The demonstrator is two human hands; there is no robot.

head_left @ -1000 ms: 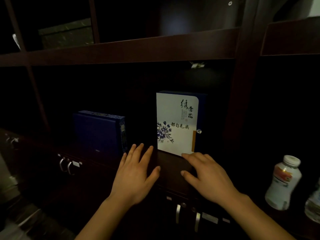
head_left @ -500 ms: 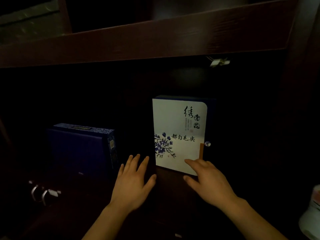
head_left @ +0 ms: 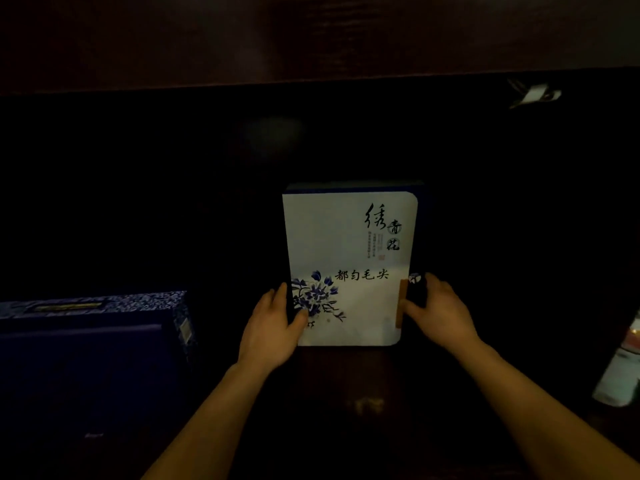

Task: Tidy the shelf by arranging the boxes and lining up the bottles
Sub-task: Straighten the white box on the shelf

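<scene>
The white box [head_left: 348, 233] with blue flowers stands upright on the dark shelf [head_left: 349, 379], near the middle of the compartment. 2 hands grip it low down: the left hand [head_left: 270, 329] wraps its left edge, thumb on the printed face, fingers hidden behind; the right hand [head_left: 441, 311] curls round its right edge by the orange strip. A dark blue box [head_left: 86, 351] stands apart to the left, and 1 bottle [head_left: 620, 372] shows partly at the far right.
</scene>
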